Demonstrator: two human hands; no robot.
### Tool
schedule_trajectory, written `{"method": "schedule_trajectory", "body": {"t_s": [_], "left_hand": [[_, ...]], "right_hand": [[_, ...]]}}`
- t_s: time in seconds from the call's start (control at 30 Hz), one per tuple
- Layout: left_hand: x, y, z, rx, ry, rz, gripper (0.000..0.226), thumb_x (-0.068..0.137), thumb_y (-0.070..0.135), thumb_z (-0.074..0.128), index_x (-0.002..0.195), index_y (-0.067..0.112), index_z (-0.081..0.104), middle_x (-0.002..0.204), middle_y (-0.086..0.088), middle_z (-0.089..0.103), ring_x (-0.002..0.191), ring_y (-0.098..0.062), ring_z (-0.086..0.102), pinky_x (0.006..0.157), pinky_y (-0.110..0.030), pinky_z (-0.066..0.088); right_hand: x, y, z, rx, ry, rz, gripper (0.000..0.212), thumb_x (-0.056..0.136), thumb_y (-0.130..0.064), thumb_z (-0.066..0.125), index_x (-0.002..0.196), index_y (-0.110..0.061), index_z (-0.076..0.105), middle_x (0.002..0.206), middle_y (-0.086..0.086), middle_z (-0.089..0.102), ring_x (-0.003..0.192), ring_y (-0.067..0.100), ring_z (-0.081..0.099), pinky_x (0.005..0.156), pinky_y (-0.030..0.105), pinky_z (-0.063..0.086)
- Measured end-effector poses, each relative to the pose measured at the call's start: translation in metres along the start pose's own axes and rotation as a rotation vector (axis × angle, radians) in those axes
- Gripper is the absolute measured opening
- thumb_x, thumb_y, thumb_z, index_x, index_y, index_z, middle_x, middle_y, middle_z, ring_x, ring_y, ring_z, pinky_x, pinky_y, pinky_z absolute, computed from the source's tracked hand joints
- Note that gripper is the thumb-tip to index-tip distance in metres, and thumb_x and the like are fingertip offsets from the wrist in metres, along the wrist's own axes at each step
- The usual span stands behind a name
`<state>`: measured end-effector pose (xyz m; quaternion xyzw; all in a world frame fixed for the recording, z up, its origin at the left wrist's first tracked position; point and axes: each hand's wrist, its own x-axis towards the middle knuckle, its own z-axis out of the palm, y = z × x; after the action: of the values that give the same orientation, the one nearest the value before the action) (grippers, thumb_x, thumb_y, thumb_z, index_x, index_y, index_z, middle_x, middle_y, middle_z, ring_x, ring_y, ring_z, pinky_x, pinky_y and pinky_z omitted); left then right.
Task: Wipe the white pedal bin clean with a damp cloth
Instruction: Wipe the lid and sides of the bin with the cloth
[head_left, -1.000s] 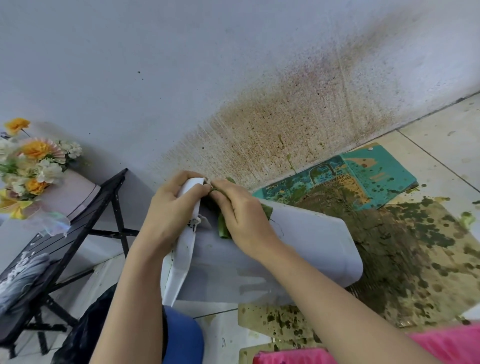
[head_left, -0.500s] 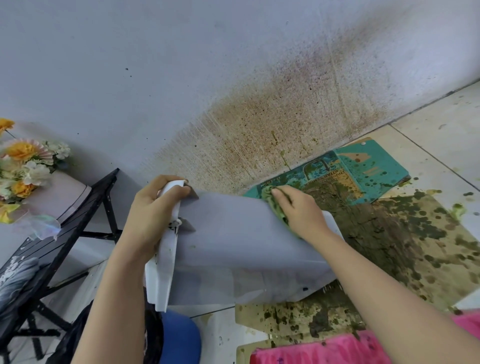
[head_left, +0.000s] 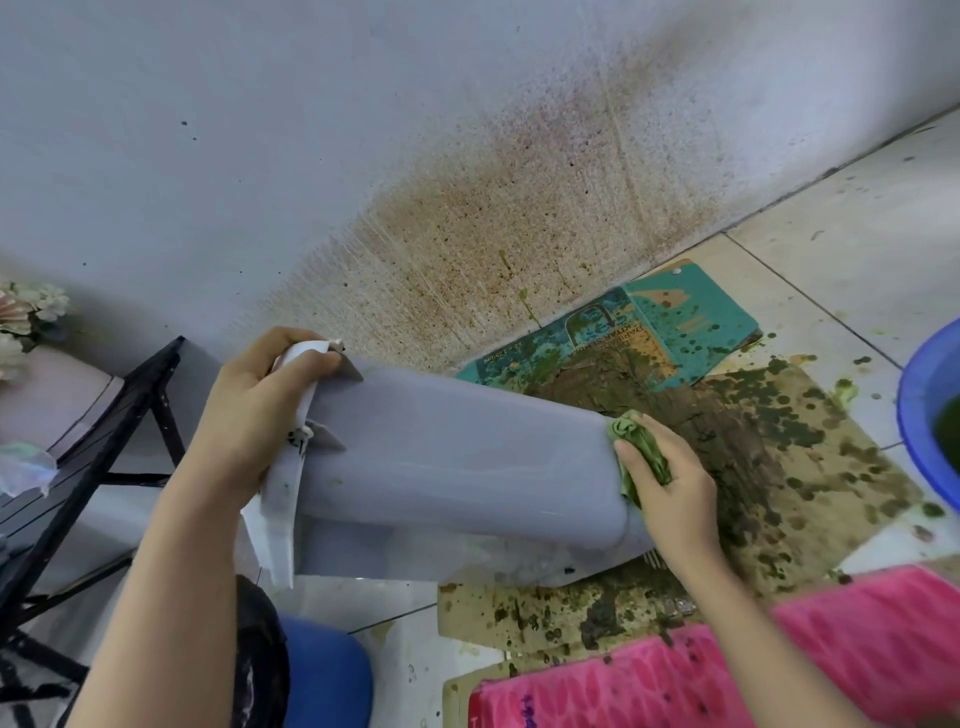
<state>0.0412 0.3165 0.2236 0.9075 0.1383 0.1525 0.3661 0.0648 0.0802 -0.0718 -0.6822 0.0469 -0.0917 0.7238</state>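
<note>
Fingers (head_left: 283, 340) of left hand (head_left: 249, 421) curl over the top rim of the bin (head_left: 457, 457), thumb on the near side, gripping it at the hinge end. Lid (head_left: 280, 525) hangs open, flapped down toward me.

Bin lies on its side. Mouth end is left and raised in that grip; base end is right and lower, over the stained cardboard (head_left: 810, 457) on the floor (head_left: 857, 218). I cannot tell whether the base end touches the cardboard.

Right hand (head_left: 675, 493) sits at the base end. Its fingers (head_left: 670, 436) bend round a bunched green cloth (head_left: 636, 441) and press it against the base corner. Cloth touches the bin; part of it is hidden under the palm.

Bin side facing me looks smooth, with a few dark specks near the lower right edge.

Around it:
- Wall (head_left: 363, 130) behind, spattered brown low down.
- Teal card (head_left: 691, 317) flat at the wall foot, splashed green, meeting the cardboard.
- Blue basin (head_left: 924, 415) at the right edge, dark green inside.
- Pink cloth (head_left: 779, 665) lower right, under the right forearm.
- Black rack (head_left: 98, 457) at left, flowers (head_left: 36, 312) beyond it.
- Blue rounded object (head_left: 327, 670) below the bin, between my view of the two forearms; I cannot make out what it is.
</note>
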Motion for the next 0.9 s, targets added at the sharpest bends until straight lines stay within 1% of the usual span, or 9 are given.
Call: {"method": "schedule_trajectory", "body": {"t_s": [0.07, 0.23, 0.4, 0.43, 0.5, 0.57, 0.73, 0.8, 0.9], "left_hand": [[0.002, 0.002, 0.003, 0.011, 0.009, -0.003, 0.03, 0.068, 0.048, 0.066, 0.092, 0.031, 0.073, 0.088, 0.009, 0.073, 0.072, -0.005, 0.069, 0.051, -0.017, 0.051], [0.005, 0.001, 0.001, 0.029, 0.032, -0.015, 0.029, 0.07, 0.049, 0.066, 0.092, 0.031, 0.073, 0.087, 0.008, 0.073, 0.072, -0.005, 0.069, 0.055, -0.021, 0.051], [0.0, 0.005, 0.006, 0.021, -0.012, 0.03, 0.024, 0.074, 0.045, 0.067, 0.092, 0.031, 0.073, 0.086, 0.015, 0.074, 0.065, -0.001, 0.069, 0.048, -0.011, 0.048], [0.0, 0.007, 0.008, 0.025, -0.019, 0.037, 0.022, 0.075, 0.044, 0.067, 0.092, 0.031, 0.073, 0.086, 0.015, 0.074, 0.063, -0.003, 0.069, 0.047, -0.012, 0.048], [0.001, 0.012, 0.014, 0.041, -0.019, 0.04, 0.023, 0.076, 0.044, 0.066, 0.094, 0.03, 0.072, 0.087, 0.012, 0.074, 0.059, -0.008, 0.07, 0.047, -0.015, 0.05], [0.0, 0.016, 0.021, 0.048, -0.018, 0.036, 0.022, 0.08, 0.043, 0.064, 0.093, 0.027, 0.072, 0.089, 0.01, 0.075, 0.061, -0.009, 0.069, 0.048, -0.017, 0.051], [-0.008, 0.028, 0.026, 0.056, -0.008, 0.03, 0.027, 0.097, 0.035, 0.053, 0.084, 0.021, 0.073, 0.085, 0.009, 0.074, 0.053, -0.012, 0.067, 0.046, -0.019, 0.051], [-0.009, 0.032, 0.028, 0.086, -0.026, 0.033, 0.027, 0.098, 0.036, 0.052, 0.086, 0.022, 0.071, 0.086, 0.005, 0.074, 0.064, -0.014, 0.069, 0.056, -0.024, 0.053], [-0.006, 0.035, 0.03, 0.13, -0.025, 0.021, 0.025, 0.098, 0.037, 0.052, 0.089, 0.022, 0.069, 0.088, 0.001, 0.074, 0.082, -0.017, 0.069, 0.074, -0.035, 0.054]], "right_hand": [[-0.012, -0.001, -0.003, -0.08, 0.044, -0.036, 0.037, 0.091, -0.022, 0.066, 0.127, -0.013, 0.065, 0.131, -0.005, 0.06, 0.125, 0.017, 0.051, 0.106, 0.034, 0.041], [-0.044, -0.004, -0.01, -0.19, 0.048, -0.094, 0.036, 0.089, -0.009, 0.068, 0.125, -0.012, 0.066, 0.128, -0.008, 0.057, 0.119, 0.015, 0.047, 0.1, 0.029, 0.039], [-0.042, -0.013, -0.051, -0.309, -0.169, -0.082, 0.032, 0.087, -0.011, 0.07, 0.119, -0.017, 0.069, 0.12, -0.01, 0.063, 0.108, 0.017, 0.054, 0.094, 0.029, 0.041], [-0.038, -0.019, -0.06, -0.285, -0.19, -0.062, 0.029, 0.088, -0.014, 0.07, 0.116, -0.021, 0.07, 0.113, -0.015, 0.065, 0.106, 0.015, 0.058, 0.091, 0.024, 0.042], [-0.028, -0.041, -0.072, -0.135, -0.151, -0.012, 0.022, 0.091, -0.024, 0.066, 0.108, -0.037, 0.066, 0.096, -0.033, 0.066, 0.098, -0.004, 0.062, 0.078, 0.007, 0.043], [-0.018, -0.073, -0.064, 0.025, -0.073, -0.011, 0.019, 0.094, -0.032, 0.059, 0.107, -0.046, 0.059, 0.094, -0.04, 0.065, 0.095, -0.016, 0.059, 0.072, 0.001, 0.043], [-0.005, -0.155, 0.026, 0.19, -0.18, -0.259, 0.026, 0.1, -0.035, 0.049, 0.124, -0.032, 0.059, 0.12, -0.022, 0.062, 0.116, 0.0, 0.054, 0.098, 0.017, 0.042], [-0.008, -0.171, 0.068, 0.053, -0.294, -0.379, 0.035, 0.1, -0.034, 0.051, 0.134, -0.025, 0.056, 0.139, -0.012, 0.053, 0.133, 0.01, 0.042, 0.11, 0.031, 0.034], [-0.01, -0.17, 0.103, -0.235, -0.328, -0.504, 0.039, 0.1, -0.041, 0.046, 0.138, -0.034, 0.053, 0.149, -0.015, 0.044, 0.139, 0.014, 0.032, 0.104, 0.038, 0.03]]}}
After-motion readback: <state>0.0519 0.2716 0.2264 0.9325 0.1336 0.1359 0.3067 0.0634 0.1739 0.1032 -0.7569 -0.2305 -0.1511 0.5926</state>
